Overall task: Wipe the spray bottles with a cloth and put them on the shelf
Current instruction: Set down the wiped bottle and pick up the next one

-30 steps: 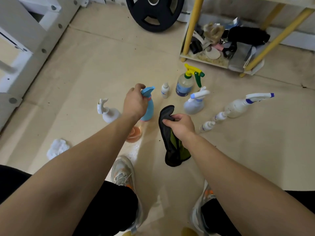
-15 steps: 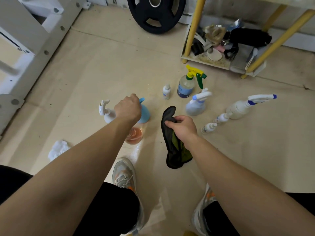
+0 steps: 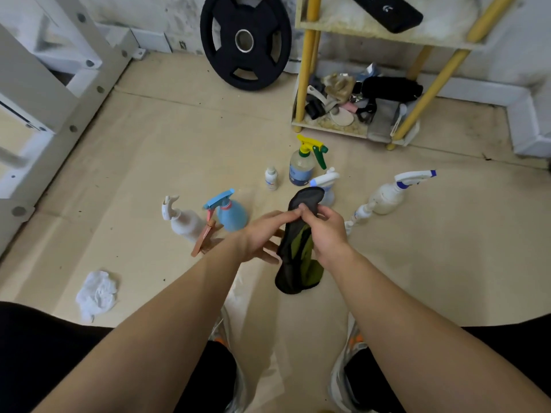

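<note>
Several spray bottles stand on the floor. A blue spray bottle (image 3: 231,214) stands free between a white bottle (image 3: 185,222) and my hands, with an orange bottle (image 3: 205,237) partly hidden beside my left wrist. My right hand (image 3: 326,231) grips a black and green cloth (image 3: 298,259) that hangs down. My left hand (image 3: 262,234) pinches the cloth's upper edge with thumb and forefinger, its other fingers spread. Behind them are a yellow-green trigger bottle (image 3: 302,165), a small white bottle (image 3: 271,177), a white-blue bottle (image 3: 328,181) and a large white bottle (image 3: 387,195).
The yellow-legged shelf (image 3: 301,84) stands at the back right, its bottom board crowded with odds and ends. A black weight plate (image 3: 246,40) leans on the wall. A white frame (image 3: 44,84) runs along the left. A crumpled white rag (image 3: 97,293) lies near my left knee.
My left hand has let go of the blue spray bottle, which now stands on the floor, and has moved right onto the cloth. My right hand still holds the cloth.
</note>
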The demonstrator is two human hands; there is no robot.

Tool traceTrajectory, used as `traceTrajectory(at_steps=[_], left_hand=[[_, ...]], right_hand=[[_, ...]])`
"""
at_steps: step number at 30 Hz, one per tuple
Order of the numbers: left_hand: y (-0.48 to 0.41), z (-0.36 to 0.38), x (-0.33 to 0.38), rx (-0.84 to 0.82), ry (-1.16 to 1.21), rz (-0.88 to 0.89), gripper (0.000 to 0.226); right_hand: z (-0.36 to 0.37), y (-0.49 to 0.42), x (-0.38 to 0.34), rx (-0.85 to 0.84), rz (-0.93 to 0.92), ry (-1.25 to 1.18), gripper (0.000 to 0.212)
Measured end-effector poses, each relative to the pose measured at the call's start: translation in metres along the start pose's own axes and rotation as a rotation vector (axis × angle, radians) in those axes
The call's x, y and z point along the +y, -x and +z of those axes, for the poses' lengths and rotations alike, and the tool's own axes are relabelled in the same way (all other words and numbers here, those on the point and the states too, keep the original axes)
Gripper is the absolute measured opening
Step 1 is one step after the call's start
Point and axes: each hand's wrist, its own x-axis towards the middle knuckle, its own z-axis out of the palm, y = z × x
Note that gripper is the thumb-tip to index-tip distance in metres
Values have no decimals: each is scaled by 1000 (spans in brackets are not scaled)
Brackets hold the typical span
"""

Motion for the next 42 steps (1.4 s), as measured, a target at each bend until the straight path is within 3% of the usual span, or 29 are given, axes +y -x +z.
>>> traceTrajectory(at_steps=[2, 7, 9, 11, 14, 16, 18, 20, 23, 26, 30, 33, 36, 38, 40, 42], left_hand=[[-4, 5, -6, -42, 186, 24, 41], [-26, -1, -5, 203, 302, 154, 18], [-29, -6, -2, 206, 329, 170, 18], [-32, -9, -4, 175, 328, 155, 19], [-42, -7, -11, 215, 127, 90, 20], [-58, -5, -23, 278, -169, 48, 26], [-74, 3, -37, 319, -310, 24, 31], [-90, 12, -54, 387, -362, 35, 34], [-118, 18, -81, 470, -517, -54, 68], [-139, 21, -91, 445, -368, -127, 75], [-151, 12, -96, 407, -94, -27, 50], [-148, 0, -95, 202, 243, -71, 41], [-143, -8, -87, 46, 364, -93, 34], [-139, -11, -73, -15, 392, -113, 29], [-139, -13, -57, 79, 246, -112, 25], [-149, -16, -43, 374, 38, -23, 18]], right_hand=[[-3, -1, -4, -35, 1, -63, 10], [-18, -5, -9, -41, 15, 6, 12], [-28, -7, 2, 21, 131, -6, 16], [-35, -8, 16, 66, 346, -38, 40], [-35, -16, 38, 111, 506, -44, 55], [-32, -22, 48, 121, 518, -3, 53], [-26, -30, 59, 118, 499, 42, 51], [-20, -44, 73, 113, 467, 87, 58], [-14, -68, 95, 88, 368, 250, 81], [-5, -83, 114, -35, 269, 510, 95], [6, -95, 129, -114, 188, 702, 86], [4, -99, 131, -151, 110, 678, 81], [-8, -99, 126, -211, 24, 261, 64], [-18, -97, 120, -209, 92, 65, 53], [-26, -96, 115, -159, 138, 7, 44], [-29, -94, 112, -133, 162, -18, 38]])
